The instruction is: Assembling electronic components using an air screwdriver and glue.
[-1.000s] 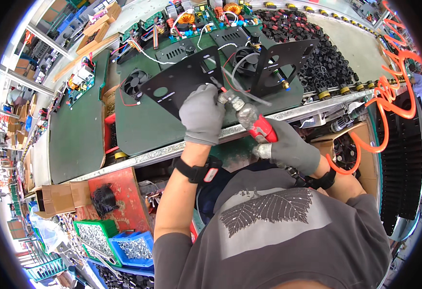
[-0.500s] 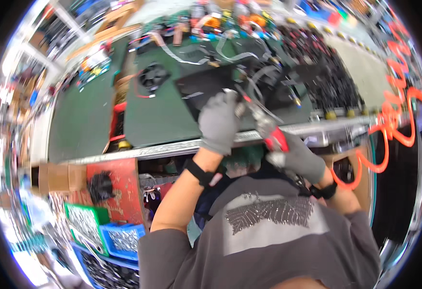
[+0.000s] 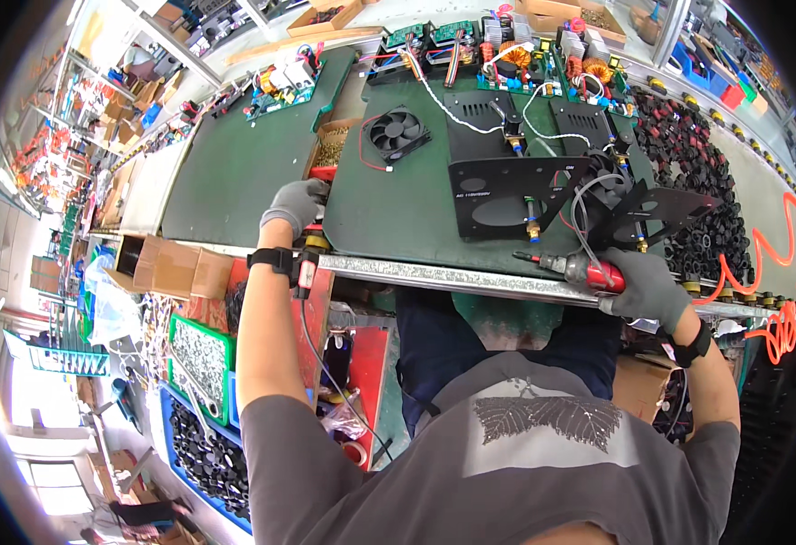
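— Green matting covers the long table (image 3: 262, 173) in front of you. What is your right hand (image 3: 645, 289) doing?

— Your gloved right hand is closed around a red-handled pneumatic screwdriver (image 3: 572, 268), lying along the table's metal front edge, its tip pointing left, just below the black sheet-metal chassis panel (image 3: 507, 195).

— And the left hand (image 3: 294, 203)?

— Your gloved left hand is curled at a small cardboard box of screws (image 3: 333, 145), beside a black square cooling fan (image 3: 398, 133). Whether it grips anything, you cannot tell.
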Motion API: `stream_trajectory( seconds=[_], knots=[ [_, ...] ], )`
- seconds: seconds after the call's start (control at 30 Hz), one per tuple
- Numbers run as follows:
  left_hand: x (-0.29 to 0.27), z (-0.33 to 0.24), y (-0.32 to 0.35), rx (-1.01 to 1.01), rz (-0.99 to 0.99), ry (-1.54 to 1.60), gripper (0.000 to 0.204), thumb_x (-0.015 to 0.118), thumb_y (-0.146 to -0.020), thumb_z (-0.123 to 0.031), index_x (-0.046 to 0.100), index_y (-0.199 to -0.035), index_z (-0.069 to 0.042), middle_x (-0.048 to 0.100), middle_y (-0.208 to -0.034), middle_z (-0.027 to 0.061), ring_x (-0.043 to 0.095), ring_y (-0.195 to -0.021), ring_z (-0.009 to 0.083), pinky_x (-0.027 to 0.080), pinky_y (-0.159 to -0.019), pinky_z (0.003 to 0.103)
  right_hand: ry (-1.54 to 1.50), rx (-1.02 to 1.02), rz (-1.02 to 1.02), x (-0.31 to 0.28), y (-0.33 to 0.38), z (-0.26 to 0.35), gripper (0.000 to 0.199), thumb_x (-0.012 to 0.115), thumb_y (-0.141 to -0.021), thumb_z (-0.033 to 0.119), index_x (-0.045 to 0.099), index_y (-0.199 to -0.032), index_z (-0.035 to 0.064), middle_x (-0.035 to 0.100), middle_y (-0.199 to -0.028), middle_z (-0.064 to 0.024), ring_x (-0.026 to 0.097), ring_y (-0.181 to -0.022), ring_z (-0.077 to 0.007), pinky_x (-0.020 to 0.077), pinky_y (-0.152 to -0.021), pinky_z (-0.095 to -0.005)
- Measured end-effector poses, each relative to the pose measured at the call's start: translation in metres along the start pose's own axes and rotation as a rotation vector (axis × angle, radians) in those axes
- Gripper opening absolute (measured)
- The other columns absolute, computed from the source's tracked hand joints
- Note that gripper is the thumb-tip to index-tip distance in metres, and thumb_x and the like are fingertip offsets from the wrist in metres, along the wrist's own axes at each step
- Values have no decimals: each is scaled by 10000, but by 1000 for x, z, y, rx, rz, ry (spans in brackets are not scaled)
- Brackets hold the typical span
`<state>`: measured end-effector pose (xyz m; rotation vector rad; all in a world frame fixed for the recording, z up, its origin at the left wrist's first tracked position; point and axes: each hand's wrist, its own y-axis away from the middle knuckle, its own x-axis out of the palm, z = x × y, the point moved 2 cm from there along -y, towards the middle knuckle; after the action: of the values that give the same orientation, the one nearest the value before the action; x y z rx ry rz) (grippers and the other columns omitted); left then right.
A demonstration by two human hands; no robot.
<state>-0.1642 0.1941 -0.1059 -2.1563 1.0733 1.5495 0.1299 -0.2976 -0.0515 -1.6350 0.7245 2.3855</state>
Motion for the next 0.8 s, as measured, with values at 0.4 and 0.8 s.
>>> stream_trajectory(
  seconds=[0.4,0.8],
  knots=[
    [3,4,-29,214,328,90,750,807,-783,-260,473,-1446,-154,571,-1386,142,527,-1293,323,422,-1090,378,-142,16,-42,2,23,-79,591,772,-575,222,634,-1114,25,668,-1000,-228,620,-944,-447,514,-841,-455],
    [36,-65,3,87,207,-334,534,723,-842,-269,549,-1345,-235,577,-1304,138,600,-1168,353,491,-989,441,-276,61,12,1,42,-113,703,686,-557,86,555,-1239,-20,650,-1031,-252,620,-923,-420,497,-845,-419]
  ],
)
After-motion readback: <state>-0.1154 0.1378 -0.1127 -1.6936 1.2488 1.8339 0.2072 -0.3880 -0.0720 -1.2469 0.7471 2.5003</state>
